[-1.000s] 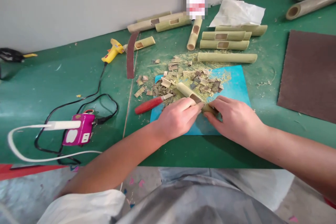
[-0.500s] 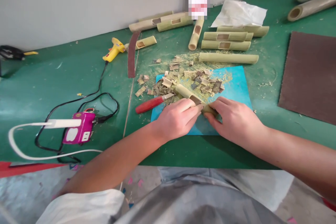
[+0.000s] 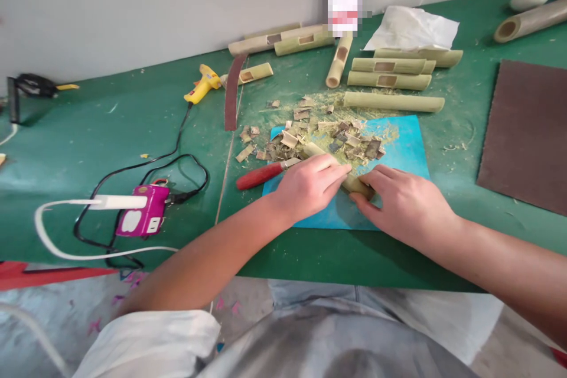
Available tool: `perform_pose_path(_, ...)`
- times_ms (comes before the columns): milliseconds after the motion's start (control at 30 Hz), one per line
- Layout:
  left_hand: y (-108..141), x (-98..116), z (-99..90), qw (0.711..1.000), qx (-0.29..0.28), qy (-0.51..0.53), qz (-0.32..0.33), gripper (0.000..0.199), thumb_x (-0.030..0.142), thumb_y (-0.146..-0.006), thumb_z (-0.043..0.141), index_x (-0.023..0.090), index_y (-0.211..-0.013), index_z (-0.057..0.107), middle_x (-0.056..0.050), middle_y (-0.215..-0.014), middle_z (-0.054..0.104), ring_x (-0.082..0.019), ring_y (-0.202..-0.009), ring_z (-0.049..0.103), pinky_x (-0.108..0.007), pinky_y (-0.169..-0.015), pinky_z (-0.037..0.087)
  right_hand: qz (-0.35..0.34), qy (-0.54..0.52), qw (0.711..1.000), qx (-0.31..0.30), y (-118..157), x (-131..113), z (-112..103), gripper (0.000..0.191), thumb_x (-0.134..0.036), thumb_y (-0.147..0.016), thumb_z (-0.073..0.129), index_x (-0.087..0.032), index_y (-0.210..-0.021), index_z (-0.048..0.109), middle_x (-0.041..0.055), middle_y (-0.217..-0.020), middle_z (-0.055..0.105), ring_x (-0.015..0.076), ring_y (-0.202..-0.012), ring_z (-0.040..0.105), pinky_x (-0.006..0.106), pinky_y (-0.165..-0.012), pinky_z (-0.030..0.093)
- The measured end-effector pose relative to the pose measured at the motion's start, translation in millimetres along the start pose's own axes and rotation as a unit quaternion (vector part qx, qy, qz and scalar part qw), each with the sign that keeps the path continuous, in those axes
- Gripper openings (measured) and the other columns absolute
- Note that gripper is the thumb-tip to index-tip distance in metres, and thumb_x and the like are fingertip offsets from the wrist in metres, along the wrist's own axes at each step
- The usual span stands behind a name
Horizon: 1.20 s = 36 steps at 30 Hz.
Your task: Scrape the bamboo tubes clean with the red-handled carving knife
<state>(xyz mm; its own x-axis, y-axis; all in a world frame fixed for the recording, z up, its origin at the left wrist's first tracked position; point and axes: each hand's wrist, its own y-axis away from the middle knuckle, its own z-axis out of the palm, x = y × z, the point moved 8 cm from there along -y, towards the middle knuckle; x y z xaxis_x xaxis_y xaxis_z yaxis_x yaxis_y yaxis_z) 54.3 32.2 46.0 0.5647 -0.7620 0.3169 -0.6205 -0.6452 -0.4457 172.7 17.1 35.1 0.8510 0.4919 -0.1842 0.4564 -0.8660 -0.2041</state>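
A pale green bamboo tube (image 3: 357, 185) lies slantwise over a blue sheet (image 3: 410, 156). My right hand (image 3: 405, 204) grips its near end, thumb below and fingers on top. Across the tube's middle, my left hand (image 3: 308, 186) presses with its fingers together, covering the cut-out opening. Whatever those fingers pinch is hidden. A red-handled knife (image 3: 261, 176) lies just left of my left hand, its blade towards the tube. Beyond the tube are small curled brown scraps (image 3: 345, 136) and yellowish dust.
Several bamboo tubes (image 3: 394, 101) lie at the back, some with square openings. A yellow glue gun (image 3: 204, 85), a brown strip (image 3: 231, 94) and a purple power adapter (image 3: 144, 209) with cords lie left. A dark brown sheet (image 3: 525, 136) covers the right side of the green table (image 3: 319, 257).
My left hand has slid along the tube and now covers the opening that showed before. My right hand keeps its grip. The whole view has shifted slightly.
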Motion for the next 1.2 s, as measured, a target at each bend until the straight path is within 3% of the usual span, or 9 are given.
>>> perform_pose_path(200,0.8,-13.5,-12.7,0.997,0.074,0.025,-0.005,0.019,0.017,-0.095,0.054,0.012,-0.108,0.067,-0.01,-0.096,0.07,-0.016,-0.089,0.068,-0.029,-0.083,0.057,-0.016,0.023,0.999,0.031,1.3,-2.7,-7.9,0.025,-0.041,-0.082,0.06,-0.016,-0.086,0.064,0.0063,-0.081,0.064,0.0182,-0.068,0.058,0.029,-0.055,0.033)
perform_pose_path(300,2.2,-14.9,-14.8,0.996,0.075,0.041,0.002,0.02,0.017,-0.095,0.054,0.014,-0.11,0.066,-0.009,-0.097,0.07,-0.016,-0.09,0.068,-0.029,-0.084,0.057,-0.023,0.029,0.999,0.037,2.3,-2.8,-9.8,0.025,-0.037,-0.083,0.06,-0.016,-0.094,0.066,0.0068,-0.083,0.065,0.0195,-0.07,0.06,0.03,-0.056,0.034)
perform_pose_path(567,1.0,-16.5,-19.8,0.996,0.084,0.035,-0.011,0.019,0.016,-0.095,0.053,0.014,-0.106,0.068,-0.009,-0.095,0.071,-0.015,-0.087,0.069,-0.027,-0.08,0.057,-0.011,0.022,1.0,0.014,-3.2,11.6,-7.1,0.033,-0.034,-0.096,0.044,-0.017,-0.09,0.072,0.0042,-0.075,0.067,0.0161,-0.063,0.059,0.03,-0.055,0.033)
perform_pose_path(900,6.5,-27.0,-23.9,0.994,0.103,0.014,-0.022,0.018,0.018,-0.094,0.055,0.014,-0.105,0.069,-0.007,-0.092,0.072,-0.014,-0.082,0.069,-0.025,-0.075,0.057,0.076,0.0,0.997,0.011,-15.0,34.1,-18.8,0.032,-0.033,-0.095,0.044,-0.021,-0.105,0.072,0.004,-0.088,0.073,0.0166,-0.071,0.063,0.028,-0.057,0.034)
perform_pose_path(1067,8.2,-26.7,-27.2,0.995,0.099,0.011,-0.018,0.02,0.019,-0.095,0.052,0.015,-0.105,0.069,-0.007,-0.092,0.072,-0.014,-0.082,0.068,-0.025,-0.074,0.056,0.153,0.022,0.987,-0.035,-21.5,50.2,-30.3,0.029,-0.033,-0.09,0.05,-0.027,-0.111,0.07,0.0003,-0.069,0.069,0.0163,-0.057,0.057,0.028,-0.051,0.034)
perform_pose_path(1133,8.4,-26.3,-27.9,0.995,0.097,0.011,-0.017,0.02,0.019,-0.095,0.052,0.015,-0.105,0.069,-0.007,-0.092,0.072,-0.014,-0.083,0.068,-0.025,-0.074,0.055,0.107,0.016,0.994,-0.023,-26.3,47.9,-35.5,0.031,-0.029,-0.087,0.054,-0.025,-0.114,0.068,0.0025,-0.085,0.071,0.0165,-0.066,0.061,0.028,-0.055,0.04)
perform_pose_path(1200,8.3,-25.8,-28.3,0.995,0.097,0.01,-0.018,0.02,0.019,-0.094,0.053,0.014,-0.104,0.07,-0.007,-0.092,0.072,-0.014,-0.082,0.068,-0.025,-0.074,0.055,0.002,0.043,0.999,-0.008,-30.7,37.6,-38.4,0.036,-0.022,-0.087,0.052,-0.021,-0.121,0.064,0.0086,-0.11,0.068,0.0196,-0.084,0.065,0.031,-0.065,0.048)
